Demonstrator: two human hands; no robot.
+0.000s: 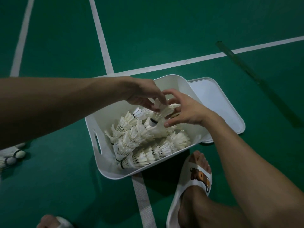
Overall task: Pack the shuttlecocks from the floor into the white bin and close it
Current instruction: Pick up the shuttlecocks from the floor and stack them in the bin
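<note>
**A:** Status of the white bin?

**B:** Open. It stands on the green court floor, over a crossing of white court lines. Its lid lies flat on the floor at the bin's far right side. Whether the lid's near edge touches the bin is hidden.

**A:** And the shuttlecocks?

**B:** Feather shuttlecocks lie heaped on their sides in the bin and cover its bottom. A few loose shuttlecocks lie on the floor at the left edge, well apart from the bin.

**A:** The hands?

**B:** Both are over the bin's far half, on one nested stack of shuttlecocks. The stack is tilted, with its dark-banded cork end pointing down at the heap. The left hand has a narrow grip, fingertips pinching the top feathers. The right hand has a wider grip, fingers spread and curved round the feather skirt, thumb underneath and forefinger lifted.

**A:** Anything else?

**B:** A foot in a white slide sandal with a cartoon print stands just beside the bin's near right corner.
</note>
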